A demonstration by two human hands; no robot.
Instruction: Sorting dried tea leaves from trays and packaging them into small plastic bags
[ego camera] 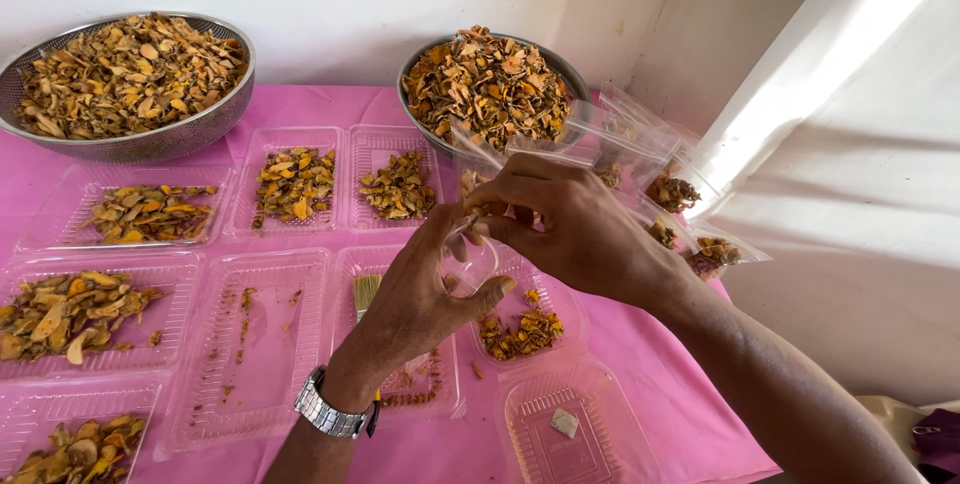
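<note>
1. Left hand (pixel 425 289), metal watch (pixel 328 412) at the wrist, fingers curled and pinching the lower edge of a small clear plastic bag (pixel 478 244).
2. Right hand (pixel 570 224) closed on the same bag's top edge, fingertips pinched together.
3. Bag held in the air above clear plastic trays (pixel 255 344) of dried orange-yellow slices on a pink tablecloth (pixel 650 344).
4. Behind, round metal bowl (pixel 490 84) heaped with dried slices; filled clear bags (pixel 680 194) just beside it.

Two metal bowls (pixel 130 134) (pixel 415 69) heaped with dried slices are set at the back of the table (pixel 650 344), against the wall; clear plastic trays (pixel 290 179) are ranged in rows before them; filled bags (pixel 690 214) are piled to the right; a small brush (pixel 366 289) lies in a middle tray.
</note>
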